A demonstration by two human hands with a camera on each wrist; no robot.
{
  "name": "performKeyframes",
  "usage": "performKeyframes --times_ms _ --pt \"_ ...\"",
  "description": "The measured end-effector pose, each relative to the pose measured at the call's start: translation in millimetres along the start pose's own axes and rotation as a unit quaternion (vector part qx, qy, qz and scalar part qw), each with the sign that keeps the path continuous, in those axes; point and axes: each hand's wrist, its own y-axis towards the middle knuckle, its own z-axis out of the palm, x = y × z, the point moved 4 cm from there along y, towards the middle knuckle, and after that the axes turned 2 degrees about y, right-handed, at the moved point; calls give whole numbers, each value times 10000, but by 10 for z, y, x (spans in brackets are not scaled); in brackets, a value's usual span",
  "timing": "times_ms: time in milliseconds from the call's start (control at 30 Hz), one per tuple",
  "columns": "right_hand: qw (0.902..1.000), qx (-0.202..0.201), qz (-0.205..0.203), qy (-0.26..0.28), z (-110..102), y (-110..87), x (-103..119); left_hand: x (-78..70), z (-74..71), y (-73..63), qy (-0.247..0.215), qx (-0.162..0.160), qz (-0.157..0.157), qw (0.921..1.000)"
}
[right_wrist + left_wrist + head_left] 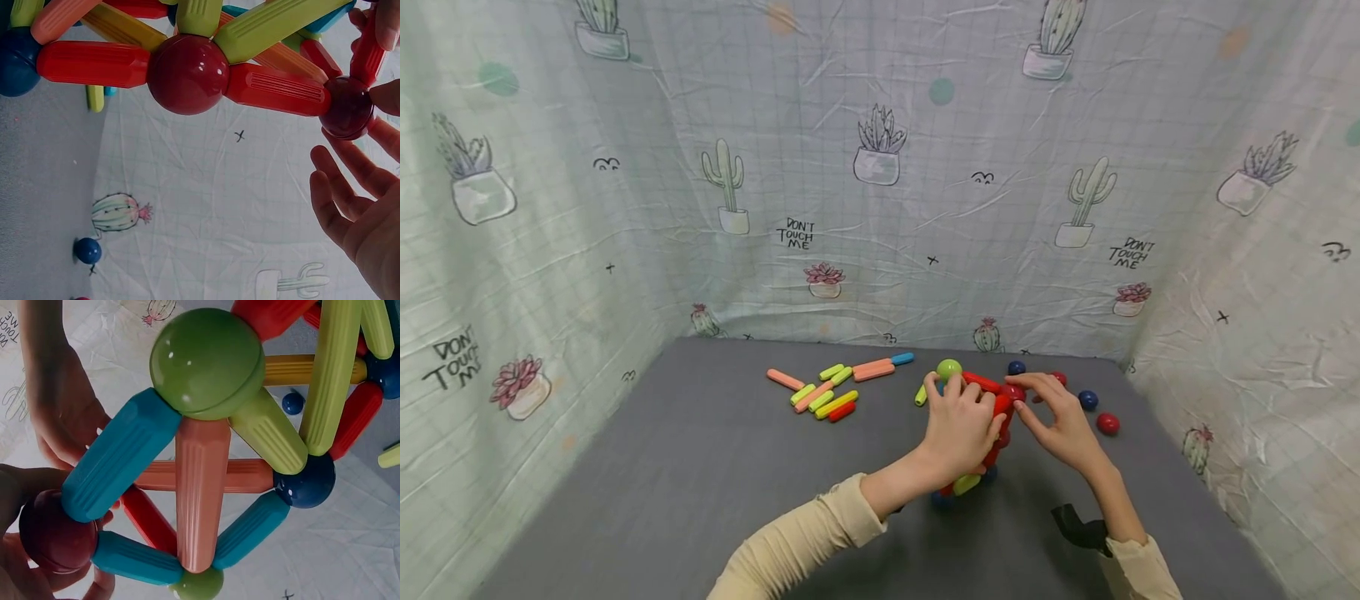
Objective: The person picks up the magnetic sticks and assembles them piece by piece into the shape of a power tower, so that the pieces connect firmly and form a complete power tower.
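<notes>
A structure of coloured ribbed rods joined by balls (187, 75) stands on the grey table, in front of me and right of centre. My left hand (958, 429) grips its top, fingers curled over the red rods (981, 382). A large green ball (206, 362) shows at that top, with blue, orange and lime rods meeting it. My right hand (1067, 425) pinches a dark red ball (347, 109) between thumb and fingers at the right corner. Red rods join this ball in the right wrist view. Part of the structure is hidden behind my left hand in the head view.
Loose orange, lime, yellow and red rods (835, 403) lie left of the structure, with a blue rod (902, 358) behind. Right of my right hand are a blue ball (1088, 400) and a red ball (1108, 423). A cactus-print curtain (925, 250) surrounds the table.
</notes>
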Motion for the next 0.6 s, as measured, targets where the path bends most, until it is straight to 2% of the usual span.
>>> performKeyframes --times_ms 233,433,533,600 --pt "9999 4 85 66 -12 23 9 -32 16 21 49 195 -182 9996" --pt "9999 5 113 63 57 -57 -230 -21 -9 13 129 452 -334 9983" --pt "9999 44 128 87 77 -84 -315 41 -78 -20 -117 345 -331 9988" --pt "9998 76 167 97 80 -92 -332 136 -141 -58 -434 102 -305 9985"
